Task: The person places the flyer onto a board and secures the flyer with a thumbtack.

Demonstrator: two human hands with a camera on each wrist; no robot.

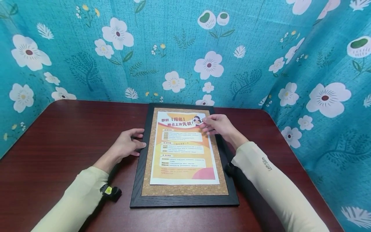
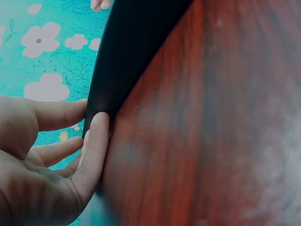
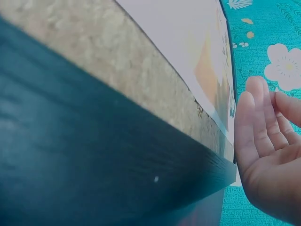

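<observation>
frame (image 1: 185, 201) against outstretched left fingers (image 2: 96, 146)

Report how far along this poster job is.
Looks done: the rectangular orange-and-yellow paper poster lies on the brown cork board. In hand: the left hand touches the black wood-grained frame; the right hand is near the poster's upper right corner. Remaining: perhaps securing the poster, as nothing visible fastens its lower corners.
</observation>
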